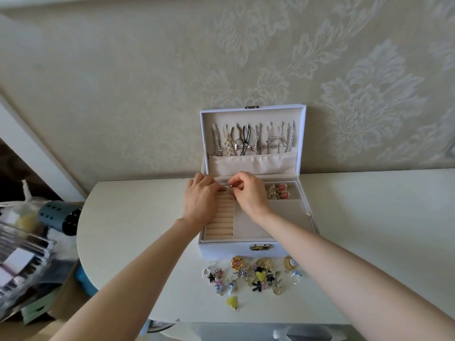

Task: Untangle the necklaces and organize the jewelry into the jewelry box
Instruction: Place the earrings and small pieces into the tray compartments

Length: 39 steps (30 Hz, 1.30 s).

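the box (pixel 216 252) is white and rectangular with a metal clasp (pixel 259 247) on its front wall; it stands on a pale, smooth surface (pixel 128 217) with a rounded left end; its lid (pixel 302 134) stands upright against embossed floral wallpaper (pixel 364 99); the lid and tray are lined in soft beige fabric; necklaces (pixel 251 141) hang side by side from hooks in the lid, mostly thin silvery chains, one pearly strand, one dark cord and a shiny silver bow, their lower ends tucked into a gathered satin pocket (pixel 253 163); at the tray's left runs a column of padded ring rolls (pixel 220 222), with plain flat compartments to its right; red, gold-edged earrings (pixel 282 191) lie in the back right compartment.

both grips meet over the back end of the ring rolls; the right grip (pixel 248 193) is clenched, thumb and fingertips pinching a small silvery piece (pixel 227 187), too small to make out; the left grip (pixel 200 200) lies back-up just beside it, fingers bent down toward the same piece; whether it grasps the piece or only touches it i cannot tell.

on the surface in front of the box lies a loose pile (pixel 251 276) of jewelry; gold round pieces, dark bows, pale blue bits, pearly beads, well apart from both grips; a yellow heart charm (pixel 232 301) lies alone nearest the surface's front edge.
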Tool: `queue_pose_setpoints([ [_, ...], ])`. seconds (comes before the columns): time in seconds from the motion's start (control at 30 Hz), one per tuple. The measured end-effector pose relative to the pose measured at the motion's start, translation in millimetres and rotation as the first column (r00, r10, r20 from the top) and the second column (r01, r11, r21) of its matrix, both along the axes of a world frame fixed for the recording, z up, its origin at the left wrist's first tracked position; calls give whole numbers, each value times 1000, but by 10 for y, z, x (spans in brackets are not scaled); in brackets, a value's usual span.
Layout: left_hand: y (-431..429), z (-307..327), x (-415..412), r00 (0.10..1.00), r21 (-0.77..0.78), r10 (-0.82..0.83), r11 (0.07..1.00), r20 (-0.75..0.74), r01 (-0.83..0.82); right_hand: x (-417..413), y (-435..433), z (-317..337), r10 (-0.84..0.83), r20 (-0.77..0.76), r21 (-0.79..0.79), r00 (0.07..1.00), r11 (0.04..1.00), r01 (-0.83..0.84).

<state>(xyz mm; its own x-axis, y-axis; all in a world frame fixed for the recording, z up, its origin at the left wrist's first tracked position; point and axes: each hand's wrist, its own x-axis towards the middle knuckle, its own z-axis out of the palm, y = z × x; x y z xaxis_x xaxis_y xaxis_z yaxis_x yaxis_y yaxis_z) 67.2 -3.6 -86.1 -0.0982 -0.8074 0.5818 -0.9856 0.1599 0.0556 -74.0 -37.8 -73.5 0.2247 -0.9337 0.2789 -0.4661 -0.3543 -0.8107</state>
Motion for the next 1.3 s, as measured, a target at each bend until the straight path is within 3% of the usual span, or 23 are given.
queue_pose_setpoints([
  [0.3,192,18,-67,951,11,118,993,-285,-120,84,12,3,65,-44,-63,997,996,-68],
  [0.73,478,-17,-89,905,114,177,983,-387,-144,119,54,-30,145,-323,-128,935,973,-195],
  [0.87,644,-8,-124,889,104,131,990,-439,-95,35,115,25,178,-328,-101,928,970,-221],
  [1.0,1025,-35,-184,868,34,48,999,-494,-36,-207,363,130,120,-265,-221,957,958,-182],
  [1.1,1327,-66,-232,872,3,15,1000,-489,-16,-438,693,148,113,-245,-350,963,916,-197],
  [1.2,1490,-116,-298,904,82,38,997,-426,-4,-640,984,125,106,-250,-485,963,847,-219],
  [1.3,1500,-169,-439,953,230,102,973,-286,-35,-795,1176,38,182,-220,-445,958,855,-265],
])
